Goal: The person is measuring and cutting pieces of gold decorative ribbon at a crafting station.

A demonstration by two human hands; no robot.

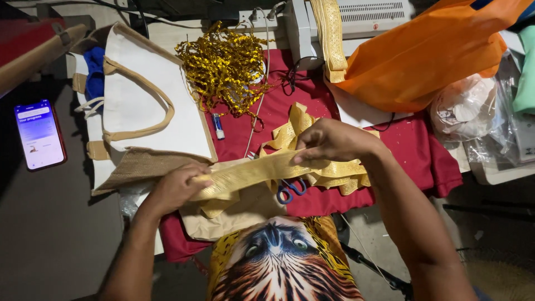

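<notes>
Gold ribbon (pixel 253 171) stretched over red cloth (pixel 412 150), left hand (pixel 175 187) curled around one end, right hand (pixel 329 142) pinching it mid-length; likely risks: loose folds tangling, ribbon twisting if the pinch slips, snagging on blue-handled scissors (pixel 290 189) beneath.

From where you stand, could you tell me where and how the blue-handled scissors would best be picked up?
Probably by the blue handle loops, coming from the near edge, below the gold ribbon. Only the loops show; the blades run up under the ribbon, which the left hand and right hand hold stretched across them. The loops lie flat on the red cloth, so sliding them out toward the body seems easiest.
</notes>
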